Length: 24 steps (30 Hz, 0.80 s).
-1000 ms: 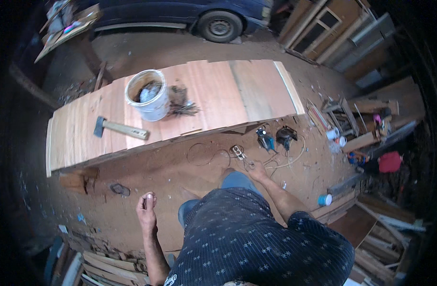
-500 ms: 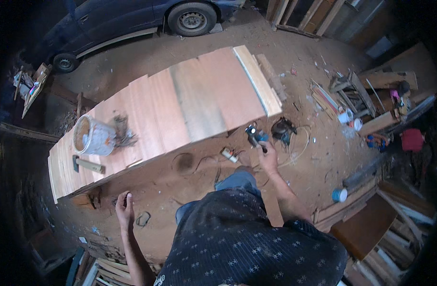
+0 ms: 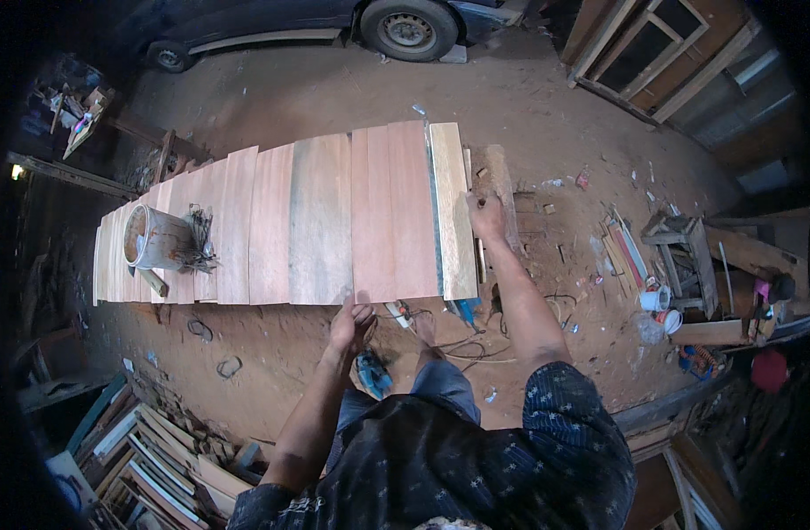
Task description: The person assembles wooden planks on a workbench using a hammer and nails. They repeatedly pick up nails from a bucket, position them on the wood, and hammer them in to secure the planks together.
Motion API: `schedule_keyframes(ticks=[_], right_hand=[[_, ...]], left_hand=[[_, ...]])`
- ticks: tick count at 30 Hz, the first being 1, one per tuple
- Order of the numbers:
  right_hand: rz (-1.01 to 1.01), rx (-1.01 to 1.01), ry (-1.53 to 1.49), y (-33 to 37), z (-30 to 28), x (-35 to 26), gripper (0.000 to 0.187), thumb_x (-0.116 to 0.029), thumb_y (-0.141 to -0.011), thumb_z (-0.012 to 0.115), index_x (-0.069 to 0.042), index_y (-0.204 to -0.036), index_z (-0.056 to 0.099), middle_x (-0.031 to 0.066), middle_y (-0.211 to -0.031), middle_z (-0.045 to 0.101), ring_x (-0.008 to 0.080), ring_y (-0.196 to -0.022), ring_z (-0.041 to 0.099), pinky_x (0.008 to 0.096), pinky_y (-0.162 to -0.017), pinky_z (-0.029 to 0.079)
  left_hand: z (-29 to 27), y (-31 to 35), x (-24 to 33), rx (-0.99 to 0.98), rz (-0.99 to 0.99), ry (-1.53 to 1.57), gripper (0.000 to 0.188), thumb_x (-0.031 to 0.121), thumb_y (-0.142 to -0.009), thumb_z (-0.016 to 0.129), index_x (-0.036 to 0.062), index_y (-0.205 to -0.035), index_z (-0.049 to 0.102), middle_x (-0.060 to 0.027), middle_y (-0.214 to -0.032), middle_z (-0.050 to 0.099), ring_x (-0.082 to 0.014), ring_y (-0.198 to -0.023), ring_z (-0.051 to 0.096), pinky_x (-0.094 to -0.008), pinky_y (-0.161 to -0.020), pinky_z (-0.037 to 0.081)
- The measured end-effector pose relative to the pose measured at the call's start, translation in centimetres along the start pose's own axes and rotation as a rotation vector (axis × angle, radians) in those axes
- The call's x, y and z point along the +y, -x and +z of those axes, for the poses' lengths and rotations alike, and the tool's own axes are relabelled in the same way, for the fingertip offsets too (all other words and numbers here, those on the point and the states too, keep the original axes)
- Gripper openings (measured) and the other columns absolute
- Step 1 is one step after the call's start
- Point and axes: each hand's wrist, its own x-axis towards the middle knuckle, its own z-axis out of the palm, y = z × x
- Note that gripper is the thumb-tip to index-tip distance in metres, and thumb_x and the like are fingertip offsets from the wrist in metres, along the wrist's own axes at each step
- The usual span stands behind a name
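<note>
The right hand (image 3: 486, 216) was curled into a loose fist at the right end of the plank panel (image 3: 321, 221), just beside the pale wooden strip (image 3: 455, 212) along that end — whether the fingers closed on anything could not be made out. The left hand (image 3: 350, 322) was at the panel's near edge, right of its middle, fingers half bent; whether they had hold of the wood could not be told either. The panel, boards set side by side, lay crosswise in front of the person, above the dirt floor (image 3: 290, 97). Toward its left end stood a stained whitish bucket (image 3: 168, 240), with a dark clump of thin pieces (image 3: 201, 240) just right of it and a wooden handle (image 3: 154, 283) partly hidden below it, by the near edge. On the floor, a blue power tool (image 3: 372, 375) lay beside the left forearm, and another blue tool (image 3: 465, 311) showed partly from under the near right corner — cables (image 3: 475, 356) lay close by. Well beyond the far edge stood a dark blue vehicle (image 3: 281, 16).
</note>
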Motion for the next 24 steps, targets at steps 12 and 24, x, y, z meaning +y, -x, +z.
schedule_keyframes(ticks=[12, 24], right_hand=[[0.055, -0.016, 0.083, -0.2, 3.8, 0.5, 0.067, -0.050, -0.106, 0.040, 0.006, -0.140, 0.049, 0.0388, -0.127, 0.060, 0.0525, -0.121, 0.058, 0.0541, -0.107, 0.044], [-0.171, -0.135, -0.086, -1.3, 7.1, 4.5, 0.051, -0.039, -0.108, 0.046, 0.005, -0.126, 0.066, 0.0293, -0.129, 0.066, 0.0442, -0.120, 0.061, 0.0481, -0.104, 0.046]], left_hand=[[3.2, -4.1, -4.0, 0.023, 0.163, 0.127, 0.042, 0.034, -0.103, 0.066, 0.0024, -0.128, 0.055, -0.0073, -0.107, 0.064, -0.0216, -0.101, 0.066, -0.0415, -0.090, 0.059], [-2.9, -10.9, -9.5, 0.213, 0.319, -0.203, 0.046, 0.052, -0.105, 0.051, 0.0092, -0.101, 0.067, -0.0032, -0.090, 0.058, -0.0154, -0.084, 0.057, -0.0334, -0.077, 0.049]])
